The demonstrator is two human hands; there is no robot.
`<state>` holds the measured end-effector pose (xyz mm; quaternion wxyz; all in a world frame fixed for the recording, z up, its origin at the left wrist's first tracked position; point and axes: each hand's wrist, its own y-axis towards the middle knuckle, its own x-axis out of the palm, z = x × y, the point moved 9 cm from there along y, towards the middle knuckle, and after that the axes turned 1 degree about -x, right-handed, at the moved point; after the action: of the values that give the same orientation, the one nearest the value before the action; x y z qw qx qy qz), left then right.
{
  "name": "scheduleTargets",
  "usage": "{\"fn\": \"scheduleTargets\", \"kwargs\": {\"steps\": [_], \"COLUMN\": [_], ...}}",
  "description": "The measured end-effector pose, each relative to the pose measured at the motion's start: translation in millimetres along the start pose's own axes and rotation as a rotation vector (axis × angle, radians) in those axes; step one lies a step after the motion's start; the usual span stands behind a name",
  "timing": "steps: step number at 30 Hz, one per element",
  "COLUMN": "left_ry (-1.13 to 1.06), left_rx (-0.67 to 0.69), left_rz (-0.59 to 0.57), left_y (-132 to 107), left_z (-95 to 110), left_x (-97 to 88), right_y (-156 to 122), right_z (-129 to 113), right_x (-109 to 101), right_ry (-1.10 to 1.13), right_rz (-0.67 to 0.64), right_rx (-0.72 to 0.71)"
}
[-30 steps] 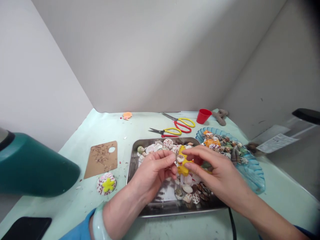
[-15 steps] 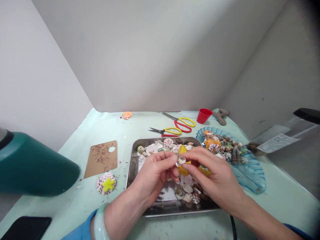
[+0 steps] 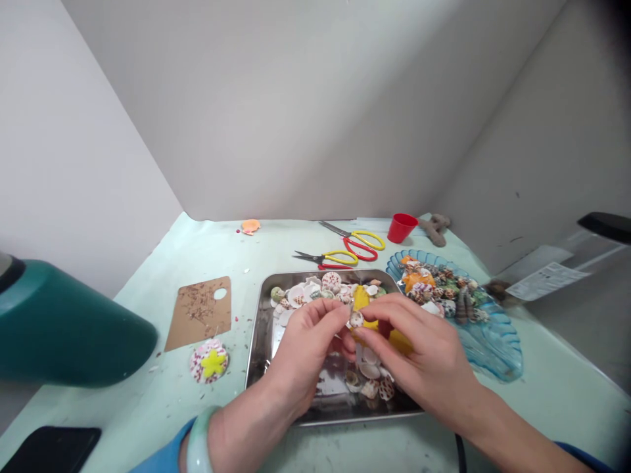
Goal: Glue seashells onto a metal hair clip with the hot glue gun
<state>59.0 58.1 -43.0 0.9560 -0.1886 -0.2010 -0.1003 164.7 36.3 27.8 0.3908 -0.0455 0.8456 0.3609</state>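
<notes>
Both my hands meet over a steel tray (image 3: 259, 338) filled with several seashells. My left hand (image 3: 306, 348) pinches a small speckled shell (image 3: 355, 320) between thumb and fingertips. My right hand (image 3: 419, 358) is closed around a yellow starfish-shaped piece (image 3: 365, 309), and its fingertips touch the same small shell. More shells (image 3: 367, 387) lie in the tray under my hands. A pale green bangle (image 3: 194, 443) sits on my left wrist.
A blue glass dish (image 3: 497, 341) of mixed shells stands right of the tray. Two yellow-handled scissors (image 3: 345, 253) and a red cup (image 3: 401, 228) lie behind. A brown card (image 3: 200, 312) and a shell disc with a yellow star (image 3: 211, 362) lie left, beside a teal object (image 3: 73, 328).
My hands have drifted slightly down and nearer. The small shell has come into view at my fingertips, pressed against the yellow piece, which my right hand now covers more.
</notes>
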Motion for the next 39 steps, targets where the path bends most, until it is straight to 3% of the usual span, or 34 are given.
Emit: {"fn": "scheduleTargets", "kwargs": {"steps": [16,32,39], "left_ry": [0.133,0.201,0.196], "left_rx": [-0.005,0.012,0.026], "left_rz": [0.076,0.173,0.144], "left_y": [0.1,-5.1,-6.2], "left_z": [-3.1,2.0,3.9], "left_x": [-6.5,-7.3,-6.0], "right_y": [-2.5,-2.9,-3.5], "right_z": [-6.9,-8.0,-3.1], "right_x": [3.5,6.3,7.7], "right_ry": [-0.174,-0.207,-0.142], "right_rz": [0.006,0.002,-0.029], "right_rx": [-0.058,-0.071,-0.056]}}
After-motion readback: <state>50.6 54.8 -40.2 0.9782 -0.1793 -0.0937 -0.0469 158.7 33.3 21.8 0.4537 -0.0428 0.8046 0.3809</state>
